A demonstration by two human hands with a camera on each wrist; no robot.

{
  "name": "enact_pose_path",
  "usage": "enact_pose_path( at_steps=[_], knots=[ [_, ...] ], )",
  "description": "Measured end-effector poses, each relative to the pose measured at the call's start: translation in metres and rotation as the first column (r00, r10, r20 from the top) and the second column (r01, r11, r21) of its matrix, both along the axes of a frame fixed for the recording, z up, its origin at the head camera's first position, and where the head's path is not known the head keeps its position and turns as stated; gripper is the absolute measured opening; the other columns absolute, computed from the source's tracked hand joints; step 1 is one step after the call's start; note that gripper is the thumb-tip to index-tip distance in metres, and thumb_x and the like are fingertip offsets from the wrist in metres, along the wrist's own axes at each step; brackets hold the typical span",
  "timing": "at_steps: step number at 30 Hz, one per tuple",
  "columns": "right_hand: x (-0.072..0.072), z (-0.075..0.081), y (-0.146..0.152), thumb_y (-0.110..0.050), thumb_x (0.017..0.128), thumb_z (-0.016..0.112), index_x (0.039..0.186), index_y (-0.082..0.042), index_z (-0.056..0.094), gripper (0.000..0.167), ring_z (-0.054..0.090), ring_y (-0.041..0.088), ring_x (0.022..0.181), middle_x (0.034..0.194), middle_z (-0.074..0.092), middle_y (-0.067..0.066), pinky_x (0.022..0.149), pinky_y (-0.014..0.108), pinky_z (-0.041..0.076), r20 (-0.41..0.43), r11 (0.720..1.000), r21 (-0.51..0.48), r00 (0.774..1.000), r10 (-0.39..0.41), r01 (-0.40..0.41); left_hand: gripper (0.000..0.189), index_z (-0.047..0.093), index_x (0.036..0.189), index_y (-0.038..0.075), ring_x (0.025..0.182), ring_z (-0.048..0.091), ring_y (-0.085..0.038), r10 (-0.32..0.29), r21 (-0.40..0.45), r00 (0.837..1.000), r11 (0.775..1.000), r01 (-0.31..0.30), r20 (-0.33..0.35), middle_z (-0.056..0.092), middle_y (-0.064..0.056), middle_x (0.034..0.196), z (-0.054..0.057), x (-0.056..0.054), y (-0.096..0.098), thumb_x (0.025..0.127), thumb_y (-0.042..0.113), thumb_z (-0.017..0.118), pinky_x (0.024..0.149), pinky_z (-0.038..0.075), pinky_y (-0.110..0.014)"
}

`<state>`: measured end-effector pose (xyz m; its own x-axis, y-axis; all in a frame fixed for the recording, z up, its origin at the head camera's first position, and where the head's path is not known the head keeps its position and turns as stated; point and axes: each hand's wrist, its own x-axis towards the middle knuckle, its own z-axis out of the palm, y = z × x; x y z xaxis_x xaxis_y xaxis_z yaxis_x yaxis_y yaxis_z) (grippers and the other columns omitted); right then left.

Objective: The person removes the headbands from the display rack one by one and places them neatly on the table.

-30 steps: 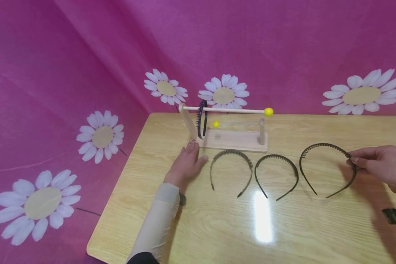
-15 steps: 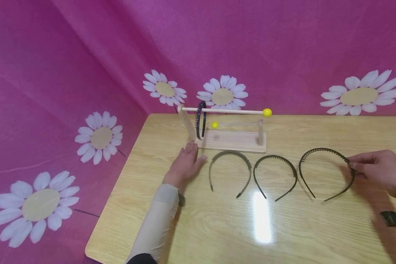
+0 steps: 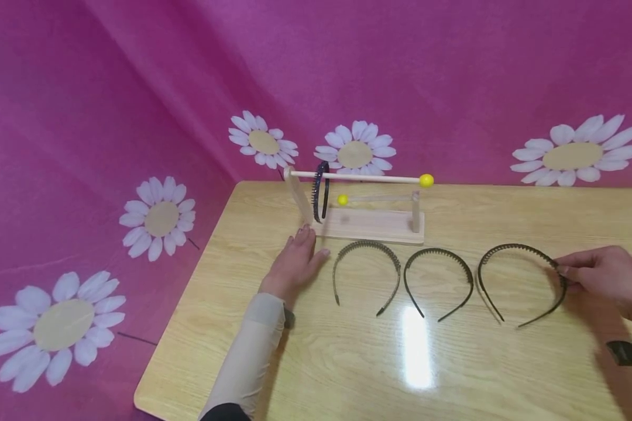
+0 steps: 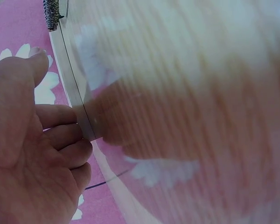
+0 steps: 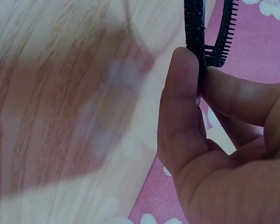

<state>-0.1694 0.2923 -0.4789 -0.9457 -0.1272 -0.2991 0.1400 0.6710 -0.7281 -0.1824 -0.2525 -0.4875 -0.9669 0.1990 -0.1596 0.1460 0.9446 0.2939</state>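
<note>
My right hand [image 3: 605, 275] pinches a black toothed headband [image 3: 517, 246] by its right side, low over the table. In the right wrist view the thumb and fingertips close on the rough black band [image 5: 195, 28]. My left hand [image 3: 294, 263] lies with extended fingers, their tips at the left end of the wooden stand's base [image 3: 379, 225]. On the stand's upper rod [image 3: 374, 177] hangs a dark headband [image 3: 318, 196], near the left post. Two more toothed headbands, a greyish one [image 3: 368, 244] and a black one [image 3: 439, 251], lie in front of the stand.
Yellow balls tip the upper rod [image 3: 426, 180] and the lower rod [image 3: 343, 200], which point opposite ways. The wooden table [image 3: 347, 368] meets a pink flowered cloth [image 3: 426, 70] at its back and left. A bright reflection shows on the tabletop.
My right hand has brought the black headband down and slightly nearer to me. The left hand stays at the stand's base, and the other headbands have not moved.
</note>
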Motion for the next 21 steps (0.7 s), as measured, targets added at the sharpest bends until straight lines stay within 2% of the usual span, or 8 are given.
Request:
enact_pose_path(
  at_steps=[5,13,21],
  knots=[
    [0.0023,-0.0025,-0.0008,0.001,0.100,0.049,0.125,0.024,0.054,0.035,0.067,0.011,0.067,0.105,0.065,0.038,0.060,0.033,0.060,-0.015,0.999,0.030,1.000,0.019,-0.019,0.076,0.023,0.159,0.001,0.152,0.012,-0.026,-0.012,-0.001,1.000,1.000,0.012,-0.017,0.014,-0.013,0.166,0.0015,-0.0011,0.0003,0.106,0.054,0.036,0.123,0.009,-0.041],
    [0.0022,0.0031,-0.0032,-0.002,0.099,0.053,0.122,0.022,0.058,0.033,0.069,0.015,0.064,0.092,0.070,0.029,0.057,0.032,0.059,-0.038,0.996,0.077,0.999,0.037,-0.034,0.077,0.023,0.159,0.001,0.152,0.013,-0.027,-0.012,0.007,1.000,1.000,0.012,-0.023,0.013,-0.015,0.166,-0.0012,-0.0016,-0.0011,0.106,0.054,0.037,0.123,0.008,-0.041],
    [0.0034,-0.0023,-0.0050,0.000,0.098,0.054,0.120,0.023,0.058,0.033,0.070,0.018,0.066,0.100,0.065,0.040,0.057,0.034,0.060,-0.051,0.994,0.095,0.997,0.057,-0.052,0.077,0.022,0.159,0.001,0.153,0.011,-0.025,-0.011,-0.002,1.000,1.000,0.011,-0.008,0.013,-0.014,0.166,-0.0017,-0.0015,-0.0007,0.106,0.054,0.036,0.124,0.008,-0.040]
  ],
)
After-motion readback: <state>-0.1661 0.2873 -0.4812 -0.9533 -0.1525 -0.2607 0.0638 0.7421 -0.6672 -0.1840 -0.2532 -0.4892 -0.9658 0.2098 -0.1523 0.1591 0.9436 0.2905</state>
